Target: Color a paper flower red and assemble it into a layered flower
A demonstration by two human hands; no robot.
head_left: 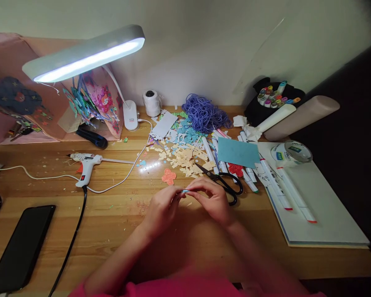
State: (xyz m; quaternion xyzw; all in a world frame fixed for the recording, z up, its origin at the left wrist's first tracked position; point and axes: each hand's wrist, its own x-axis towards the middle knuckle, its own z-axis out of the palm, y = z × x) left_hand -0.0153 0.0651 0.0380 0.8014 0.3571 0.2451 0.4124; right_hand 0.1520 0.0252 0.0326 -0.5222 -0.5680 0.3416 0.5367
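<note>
wooden desk (pixel 108 222); both hands (pixel 162 208) pinch a small blue piece (pixel 185 191)

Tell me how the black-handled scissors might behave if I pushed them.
The black-handled scissors probably won't roll, since their two wide handle loops stick out. They'd likely feel stiff and heavier than the thin beige paper scraps at their blades. Pushing them forward may sweep some scraps along, as the tip lies among them.

A brown wooden table (pixel 105 222) holds an orange paper flower (pixel 168 176) just past the fingers (pixel 204 184), a white plastic glue gun (pixel 87 168) and flat black phone (pixel 21 247) to their left, a flat white pad (pixel 330 214) to their right.
</note>
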